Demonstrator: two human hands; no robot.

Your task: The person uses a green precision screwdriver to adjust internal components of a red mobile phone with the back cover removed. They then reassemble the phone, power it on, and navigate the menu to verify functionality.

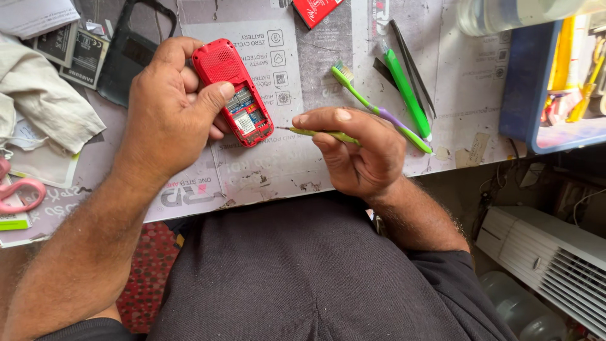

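1. Cluttered worktop (328, 170) covered in scuffed printed sheets, seen from right above, with the person's dark shirt filling the near part of the view.
2. Left hand (170, 107) is wrapped around a red phone (233, 91) with its back cover off, thumb pressed on the side, so you can see the slots and the label inside. The phone sits left of centre, tilted, low end resting on the worktop.
3. Right hand (360, 151) is closed on a thin yellow-green tool (322, 134), pinched between thumb and fingers. Its metal tip points left and stops just beside the phone's lower right edge; can't tell if it actually touches.
4. Just past the right hand lies a green and purple toothbrush (366, 104), then a green pen-like tool (407, 95) and dark tweezers (413, 63) alongside.
5. Far left: a black phone cover (123, 57), flat batteries (82, 57) and a crumpled white cloth (44, 101). Pink scissors handles (22, 192) at the left edge.
6. Blue tray (527, 88) with bits and pieces on the right.
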